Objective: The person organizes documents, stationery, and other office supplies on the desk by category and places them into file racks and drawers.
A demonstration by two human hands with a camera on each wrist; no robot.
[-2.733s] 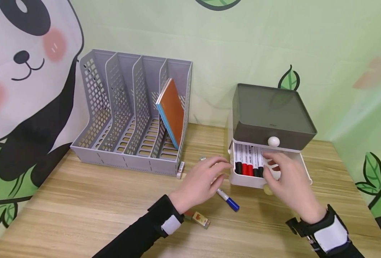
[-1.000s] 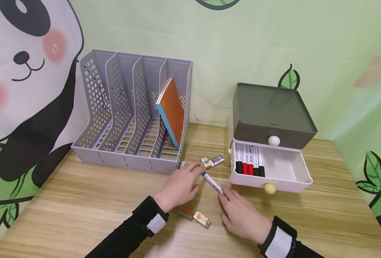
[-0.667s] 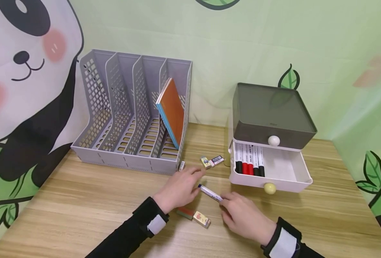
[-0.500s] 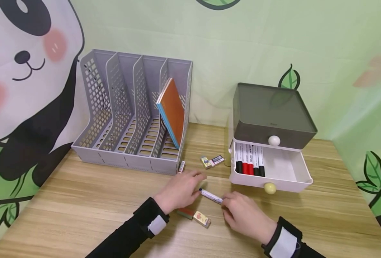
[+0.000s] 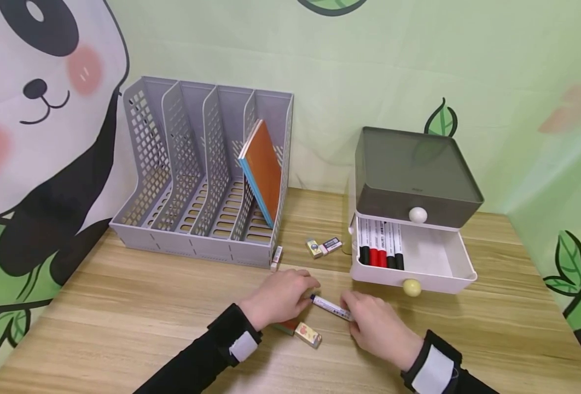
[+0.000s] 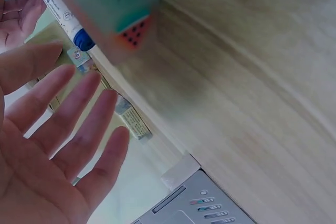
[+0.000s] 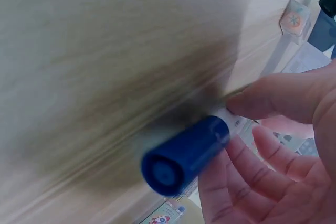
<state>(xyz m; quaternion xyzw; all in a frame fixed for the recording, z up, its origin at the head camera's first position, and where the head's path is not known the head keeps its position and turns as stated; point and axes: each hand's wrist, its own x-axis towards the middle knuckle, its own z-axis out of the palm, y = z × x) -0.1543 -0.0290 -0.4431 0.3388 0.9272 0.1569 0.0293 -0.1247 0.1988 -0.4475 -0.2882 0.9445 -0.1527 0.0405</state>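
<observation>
My right hand (image 5: pixel 379 328) pinches a whiteboard marker (image 5: pixel 331 307) between thumb and fingers. Its white barrel points left, close over the table in the head view, and a blue cap (image 7: pixel 184 153) sticks out past the fingers in the right wrist view. My left hand (image 5: pixel 278 298) is just beyond the marker's far end (image 6: pixel 83 40), fingers loosely spread and holding nothing. Under and beside that hand lie a red-and-green eraser (image 5: pixel 286 327), partly hidden, and a cream eraser with a red print (image 5: pixel 308 335).
To the right stands a drawer box (image 5: pixel 418 164); its lower drawer (image 5: pixel 438 282) is pulled out, with black- and red-capped markers (image 5: pixel 381 241) along its left side. A grey file rack (image 5: pixel 172 241) holds notebooks (image 5: pixel 263 169). Small erasers (image 5: pixel 331 245) lie between them, another (image 5: pixel 277 257) beside the rack.
My right hand has left the drawer and picked up the blue marker from the table. It has since lowered and swung the marker. My left hand drew back left, then shifted slightly toward me.
</observation>
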